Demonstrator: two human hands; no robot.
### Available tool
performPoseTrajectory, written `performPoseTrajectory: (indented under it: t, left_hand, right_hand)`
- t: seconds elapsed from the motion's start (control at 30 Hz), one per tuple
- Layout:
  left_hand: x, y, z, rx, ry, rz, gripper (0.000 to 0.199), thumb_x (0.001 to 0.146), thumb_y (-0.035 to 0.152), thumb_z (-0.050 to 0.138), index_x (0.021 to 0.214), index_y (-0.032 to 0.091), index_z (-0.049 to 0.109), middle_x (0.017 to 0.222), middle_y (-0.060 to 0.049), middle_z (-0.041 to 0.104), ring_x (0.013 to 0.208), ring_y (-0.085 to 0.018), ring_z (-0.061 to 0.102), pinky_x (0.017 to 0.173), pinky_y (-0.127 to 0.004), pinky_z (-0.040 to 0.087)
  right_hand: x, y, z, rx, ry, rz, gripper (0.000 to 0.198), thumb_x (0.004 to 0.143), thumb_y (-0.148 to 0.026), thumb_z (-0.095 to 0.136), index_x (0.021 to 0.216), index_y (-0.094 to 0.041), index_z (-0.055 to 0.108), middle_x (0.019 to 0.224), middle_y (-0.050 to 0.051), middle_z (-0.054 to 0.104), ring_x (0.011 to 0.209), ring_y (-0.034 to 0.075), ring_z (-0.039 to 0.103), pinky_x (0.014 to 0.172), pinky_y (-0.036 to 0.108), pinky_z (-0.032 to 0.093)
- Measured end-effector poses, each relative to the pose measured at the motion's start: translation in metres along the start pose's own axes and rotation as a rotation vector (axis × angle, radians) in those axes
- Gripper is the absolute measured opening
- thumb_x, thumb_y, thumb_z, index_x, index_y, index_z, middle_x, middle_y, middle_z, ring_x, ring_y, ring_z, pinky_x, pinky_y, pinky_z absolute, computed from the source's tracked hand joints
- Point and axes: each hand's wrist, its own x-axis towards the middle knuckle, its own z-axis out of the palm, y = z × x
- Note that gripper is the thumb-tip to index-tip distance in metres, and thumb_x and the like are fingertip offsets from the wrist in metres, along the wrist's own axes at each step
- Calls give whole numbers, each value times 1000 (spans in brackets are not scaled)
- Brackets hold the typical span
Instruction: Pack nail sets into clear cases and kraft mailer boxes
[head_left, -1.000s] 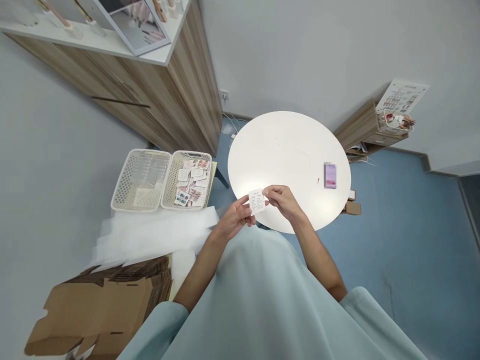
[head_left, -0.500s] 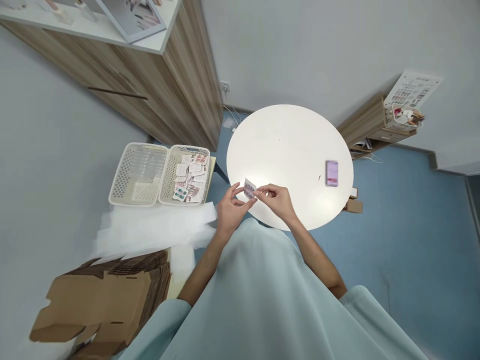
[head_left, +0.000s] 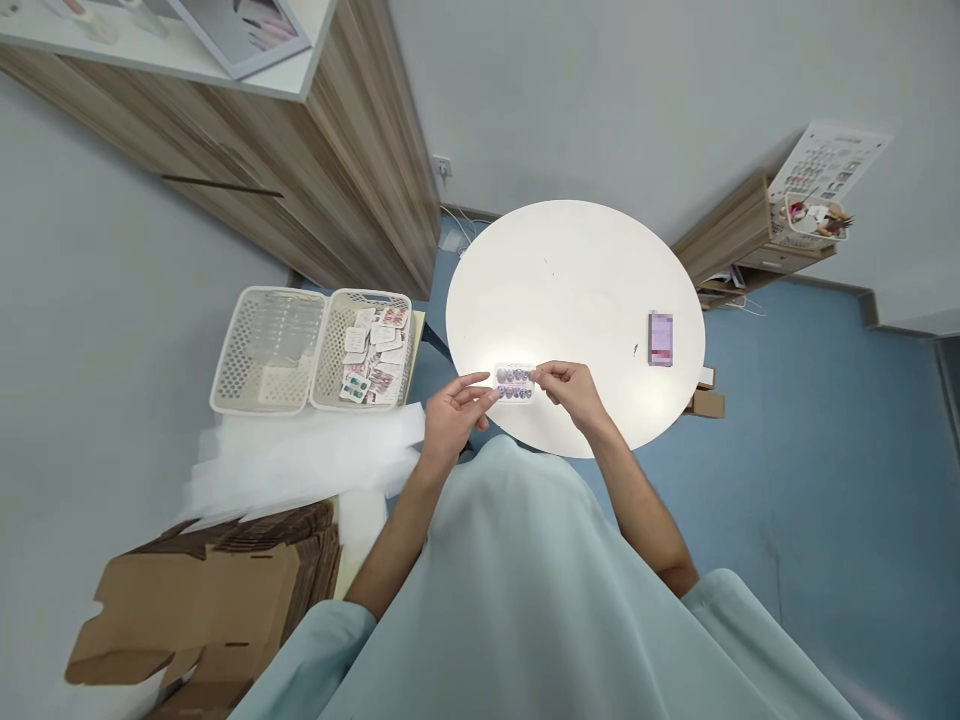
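Observation:
A small white card of press-on nails, with two rows of purple and blue nails facing up, is at the near left part of the round white table. My right hand pinches the card's right edge between thumb and fingers. At the left edge, my left hand has its thumb on the card's corner, its index finger stretched close alongside. Whether the card rests on the tabletop or hangs just above it, I cannot tell.
A phone-like purple screen lies on the table's right side. To the left stand a basket of nail cards and a basket of clear plastic cases. White sheets and flattened cardboard boxes lie nearer. A wooden cabinet rises behind.
The card has turned from tilted and upright to flat, its nails now facing up. My right hand has shifted slightly right, my left hand slightly left and down.

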Motion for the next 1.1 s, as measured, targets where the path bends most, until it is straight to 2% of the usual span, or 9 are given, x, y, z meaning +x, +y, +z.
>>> performPoseTrajectory:
  t: [0.2,0.4,0.53,0.6,0.67,0.77,0.97,1.1]
  left_hand:
    - [0,0,2,28,-5,-6,58,69,57,93,109,18,77,92,-7,79,45,-6,48,45,-26,43]
    - [1,-3,1,43,-12,-13,56,70,55,93,110,18,79,93,-7,79,45,-6,48,46,-27,42]
    - [2,-7,0,45,-23,-16,59,71,55,92,115,19,78,92,-5,78,48,-8,52,51,-27,46]
    - [3,-10,0,59,-16,-15,54,74,58,89,108,19,79,87,-5,77,52,-10,56,53,-27,48]
    - [4,-14,-1,90,-1,-25,49,78,64,84,93,17,79,81,-6,76,51,-11,56,51,-26,47]
    - [5,-18,-2,127,-11,-67,54,81,71,78,80,17,78,78,-8,76,47,-11,54,47,-27,44]
    - [10,-17,4,153,-53,-66,56,79,73,78,76,18,80,89,-13,82,50,-13,55,48,-29,45]
    - [12,-11,9,104,-40,-68,55,80,71,79,88,16,83,101,-14,82,55,-12,57,53,-28,48]
  right_hand:
    - [-1,2,-5,-1,-30,12,33,75,-52,81,76,-19,76,66,0,60,57,11,44,52,27,36]
    - [0,5,-8,-7,-36,-4,38,78,-56,79,83,-19,79,71,1,62,58,11,45,54,27,38]
    - [1,8,-7,11,-36,-34,37,78,-56,80,82,-19,78,67,0,60,58,11,45,54,27,37]
    - [2,10,-7,11,-31,-42,38,78,-57,80,82,-19,78,66,-1,59,58,11,44,54,27,37]
    - [2,12,-7,-1,-16,-48,40,79,-58,79,83,-19,77,66,0,59,58,12,45,54,27,37]
    - [1,16,-7,-24,-11,-64,41,80,-60,79,84,-19,77,66,-1,59,59,12,45,54,27,38]
    - [-2,23,-8,-16,-22,-134,39,86,-59,78,89,-20,78,61,-3,57,54,12,46,55,28,41]
    - [-9,18,-9,57,-42,-136,41,87,-61,78,94,-21,79,77,1,69,56,11,53,57,29,46]
